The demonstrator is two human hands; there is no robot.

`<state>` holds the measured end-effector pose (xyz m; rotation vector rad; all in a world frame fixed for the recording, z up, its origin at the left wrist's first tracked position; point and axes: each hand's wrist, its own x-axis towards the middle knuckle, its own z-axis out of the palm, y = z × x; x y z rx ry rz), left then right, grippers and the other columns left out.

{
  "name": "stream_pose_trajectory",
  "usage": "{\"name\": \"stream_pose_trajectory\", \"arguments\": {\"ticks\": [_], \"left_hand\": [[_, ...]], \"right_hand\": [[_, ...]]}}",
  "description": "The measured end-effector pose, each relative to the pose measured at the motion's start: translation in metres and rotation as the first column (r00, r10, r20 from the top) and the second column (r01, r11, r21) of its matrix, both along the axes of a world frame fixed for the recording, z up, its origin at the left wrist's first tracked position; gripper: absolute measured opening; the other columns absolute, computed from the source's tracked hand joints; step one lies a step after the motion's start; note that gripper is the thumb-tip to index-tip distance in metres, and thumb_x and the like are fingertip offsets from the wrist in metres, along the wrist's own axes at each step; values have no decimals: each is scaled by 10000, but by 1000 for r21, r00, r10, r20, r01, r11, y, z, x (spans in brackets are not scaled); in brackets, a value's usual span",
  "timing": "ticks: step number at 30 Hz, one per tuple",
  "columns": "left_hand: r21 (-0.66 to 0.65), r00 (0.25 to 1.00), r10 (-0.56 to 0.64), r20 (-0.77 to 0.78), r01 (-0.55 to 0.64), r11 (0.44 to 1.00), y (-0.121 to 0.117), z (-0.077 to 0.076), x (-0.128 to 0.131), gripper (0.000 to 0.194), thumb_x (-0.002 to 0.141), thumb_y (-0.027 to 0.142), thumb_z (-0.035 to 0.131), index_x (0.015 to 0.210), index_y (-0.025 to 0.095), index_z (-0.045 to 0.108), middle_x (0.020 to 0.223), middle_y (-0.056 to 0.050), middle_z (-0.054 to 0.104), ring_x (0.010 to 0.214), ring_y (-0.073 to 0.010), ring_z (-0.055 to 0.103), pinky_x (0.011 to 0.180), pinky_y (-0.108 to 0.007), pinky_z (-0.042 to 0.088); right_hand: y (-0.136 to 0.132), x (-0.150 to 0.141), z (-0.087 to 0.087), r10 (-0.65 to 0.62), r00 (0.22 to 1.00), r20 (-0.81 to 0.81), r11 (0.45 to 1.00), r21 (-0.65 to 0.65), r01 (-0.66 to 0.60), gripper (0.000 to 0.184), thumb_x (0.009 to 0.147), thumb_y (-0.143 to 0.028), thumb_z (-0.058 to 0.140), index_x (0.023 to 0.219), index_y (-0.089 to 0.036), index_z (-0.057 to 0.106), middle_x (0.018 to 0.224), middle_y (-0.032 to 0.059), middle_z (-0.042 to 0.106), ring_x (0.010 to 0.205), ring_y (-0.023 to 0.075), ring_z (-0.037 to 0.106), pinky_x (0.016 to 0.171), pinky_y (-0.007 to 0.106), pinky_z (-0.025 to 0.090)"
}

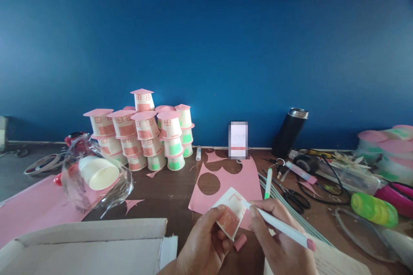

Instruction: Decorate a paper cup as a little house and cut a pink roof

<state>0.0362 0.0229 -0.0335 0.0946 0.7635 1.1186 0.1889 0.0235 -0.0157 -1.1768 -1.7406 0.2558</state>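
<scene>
A white paper cup (236,203) with a red-coloured door and thin red window lines lies tilted in my left hand (206,238), the fingers and thumb closed round its rim end. My right hand (280,236) grips a white marker (280,224) with a pink end, its tip at the cup's side by the drawn lines. A pink marker cap (240,242) lies on the table just below the cup. Under and behind the cup is a pink paper sheet (243,180) with round holes cut out.
Stacked paper-cup houses (143,135) with pink roofs stand at the back left. A plastic sleeve of white cups (98,174) and a cardboard box (97,245) are on the left. To the right are a black bottle (288,135), scissors (295,197), a green marker (268,184) and cables.
</scene>
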Motion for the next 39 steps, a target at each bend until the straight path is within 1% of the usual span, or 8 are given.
{"name": "stream_pose_trajectory", "arguments": {"ticks": [5,11,17,25,30,33,39], "left_hand": [[-22,1000,6,13,-6,1000,1,-2,-2,183,906,216,551,760,112,592,532,16,576,381,-46,423,424,-160,415],[-9,1000,0,31,0,1000,1,-6,-2,170,899,232,566,787,108,599,565,-1,605,399,-52,449,432,-162,422],[-6,999,11,38,-10,1000,0,-6,-2,160,899,216,560,782,114,597,554,8,597,389,-53,444,428,-166,418],[2,999,-4,43,4,1000,1,-8,-2,144,889,229,576,806,114,603,588,-4,621,419,-63,477,472,-180,461],[-11,999,-7,44,7,1000,1,-5,-3,178,898,228,560,771,113,607,491,35,536,371,-55,408,481,-191,469],[0,998,-21,51,21,1000,0,-5,-3,197,901,240,556,769,106,615,477,37,515,371,-56,401,478,-191,465],[20,996,-17,87,16,1000,1,-8,-3,229,897,237,559,700,124,590,447,57,460,369,-49,381,468,-178,450]], "right_hand": [[0,0,0,9,1000,17,1000,11,-9,115,929,-309,524,880,-245,606,685,-27,641,554,136,617,496,207,503],[0,1,-1,5,1000,8,1000,13,-5,108,932,-305,520,880,-251,599,675,-41,621,524,121,588,489,199,490],[1,1,-2,-4,1000,11,1000,16,3,113,926,-313,527,877,-251,607,684,-35,635,554,134,611,502,207,499],[1,-1,0,0,1000,4,1000,27,-1,112,924,-309,528,885,-246,612,682,-38,633,521,121,590,481,195,491],[0,-1,1,6,1000,-14,1000,26,-5,114,931,-308,524,883,-246,607,689,-41,622,537,112,593,491,182,486],[0,-1,0,13,1000,-12,999,32,-12,104,932,-308,527,890,-251,603,696,-44,617,547,105,596,500,174,484],[0,-1,0,7,1000,-13,1000,28,-7,92,930,-302,535,892,-253,603,702,-45,623,549,105,596,506,174,484]]}}
